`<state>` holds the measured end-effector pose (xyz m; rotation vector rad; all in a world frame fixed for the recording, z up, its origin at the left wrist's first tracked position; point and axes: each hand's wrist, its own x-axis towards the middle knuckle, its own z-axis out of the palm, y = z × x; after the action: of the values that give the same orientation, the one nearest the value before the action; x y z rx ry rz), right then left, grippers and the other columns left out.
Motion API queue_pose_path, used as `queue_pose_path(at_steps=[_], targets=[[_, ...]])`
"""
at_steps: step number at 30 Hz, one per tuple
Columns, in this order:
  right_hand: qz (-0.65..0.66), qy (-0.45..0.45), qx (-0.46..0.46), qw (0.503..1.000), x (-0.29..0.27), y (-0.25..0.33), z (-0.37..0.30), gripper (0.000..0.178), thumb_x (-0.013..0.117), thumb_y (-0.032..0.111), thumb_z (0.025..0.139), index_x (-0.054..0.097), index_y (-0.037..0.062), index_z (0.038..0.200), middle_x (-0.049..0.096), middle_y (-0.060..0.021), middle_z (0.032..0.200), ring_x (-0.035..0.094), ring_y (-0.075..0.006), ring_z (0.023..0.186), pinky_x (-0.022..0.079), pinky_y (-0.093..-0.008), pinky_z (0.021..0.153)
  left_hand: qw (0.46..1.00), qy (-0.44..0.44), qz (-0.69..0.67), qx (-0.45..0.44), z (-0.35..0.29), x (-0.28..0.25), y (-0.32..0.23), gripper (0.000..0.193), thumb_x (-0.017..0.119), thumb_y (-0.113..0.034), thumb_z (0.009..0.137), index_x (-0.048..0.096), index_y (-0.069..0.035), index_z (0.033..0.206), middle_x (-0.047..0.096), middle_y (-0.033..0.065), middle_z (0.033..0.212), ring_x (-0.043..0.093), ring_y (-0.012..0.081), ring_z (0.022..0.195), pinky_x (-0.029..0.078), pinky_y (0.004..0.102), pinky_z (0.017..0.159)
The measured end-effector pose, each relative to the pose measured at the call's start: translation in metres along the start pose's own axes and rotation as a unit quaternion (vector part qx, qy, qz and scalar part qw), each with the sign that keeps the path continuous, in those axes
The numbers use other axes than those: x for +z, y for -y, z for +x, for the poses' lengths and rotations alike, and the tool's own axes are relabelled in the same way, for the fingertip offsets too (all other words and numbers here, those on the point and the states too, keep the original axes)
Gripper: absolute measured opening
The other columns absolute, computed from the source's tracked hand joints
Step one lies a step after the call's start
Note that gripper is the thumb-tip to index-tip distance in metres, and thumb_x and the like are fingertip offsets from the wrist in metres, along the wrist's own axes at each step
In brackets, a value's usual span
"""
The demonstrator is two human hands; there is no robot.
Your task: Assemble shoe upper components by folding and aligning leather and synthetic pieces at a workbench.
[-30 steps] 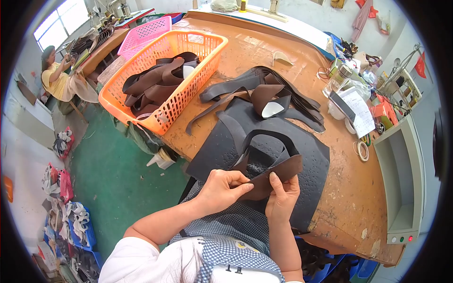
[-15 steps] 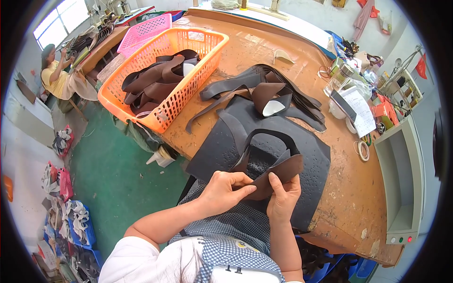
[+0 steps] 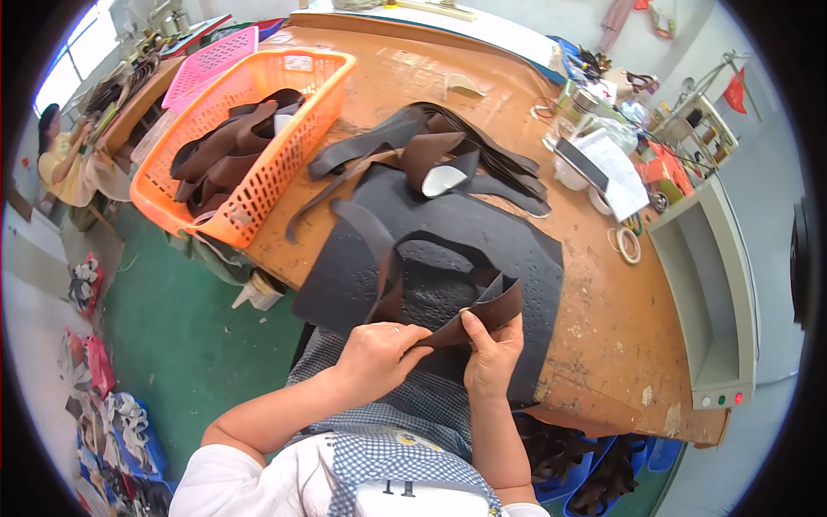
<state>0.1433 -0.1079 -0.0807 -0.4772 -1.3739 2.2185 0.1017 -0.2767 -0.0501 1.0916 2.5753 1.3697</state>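
A looped brown leather strip (image 3: 504, 308) with a dark grey inner side is held between my two hands, just above the near part of a pitted black mat (image 3: 530, 267). My left hand (image 3: 379, 353) pinches the strip's lower left edge between thumb and fingertips. On the other side, my right hand (image 3: 493, 353) grips it with the thumb on the near face and the fingers behind, mostly hidden. The rest of the strip curves up and back over the mat. Beyond it lies a pile of brown and grey strips (image 3: 413, 129), one showing a white patch.
An orange basket (image 3: 284, 159) of brown strips stands at the table's left edge, beside a pink basket (image 3: 194, 73). Tape rolls (image 3: 629, 246), papers (image 3: 618, 168) and a grey open-fronted box (image 3: 715, 302) line the right side. Another person (image 3: 65, 159) sits far left.
The whole view has swung, so the table and baskets sit further left in the picture. Both hands keep their hold on the strip, which has tilted slightly.
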Motion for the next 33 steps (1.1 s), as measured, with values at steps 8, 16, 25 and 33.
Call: queue_pose_path(at_steps=[8,16,25,33], targets=[[0.031,-0.042,-0.006,0.999,-0.031,0.006,-0.010,0.031,0.064,-0.002,0.089,0.053,0.0021,0.118,0.066,-0.0088,0.103,0.067,-0.0188,0.093,0.058,-0.0309,0.080,0.990,-0.048,0.061,0.115,-0.005,0.020,-0.009,0.013,0.074,-0.005,0.078,0.069,-0.002,0.089,0.067,0.0101,0.068,0.067,0.0237,0.063,0.055,0.0415,0.087],[0.060,-0.004,-0.008,0.998,-0.054,0.005,-0.015,0.033,0.062,-0.001,0.091,0.051,0.0020,0.122,0.064,-0.0094,0.109,0.065,-0.0189,0.097,0.057,-0.0318,0.084,0.979,-0.110,0.124,0.116,-0.020,0.025,-0.031,0.039,0.076,0.000,0.071,0.064,-0.003,0.109,0.069,0.0112,0.105,0.067,0.0255,0.095,0.046,0.0454,0.101],[0.109,0.076,0.003,0.991,-0.065,0.002,-0.008,0.037,0.061,-0.002,0.091,0.050,0.0017,0.126,0.063,-0.0092,0.112,0.064,-0.0195,0.099,0.054,-0.0326,0.089,0.964,-0.183,0.190,0.018,-0.051,0.022,-0.036,0.053,0.074,0.005,0.068,0.060,-0.003,0.118,0.061,0.0129,0.126,0.055,0.0331,0.121,0.048,0.0409,0.098],[0.143,0.088,-0.003,0.986,-0.068,0.001,-0.005,0.037,0.059,-0.003,0.092,0.049,0.0015,0.127,0.063,-0.0089,0.112,0.063,-0.0185,0.100,0.053,-0.0320,0.090,0.960,-0.190,0.205,0.019,-0.041,0.019,-0.038,0.049,0.072,0.007,0.070,0.061,-0.003,0.117,0.061,0.0124,0.126,0.055,0.0333,0.120,0.047,0.0414,0.098]])
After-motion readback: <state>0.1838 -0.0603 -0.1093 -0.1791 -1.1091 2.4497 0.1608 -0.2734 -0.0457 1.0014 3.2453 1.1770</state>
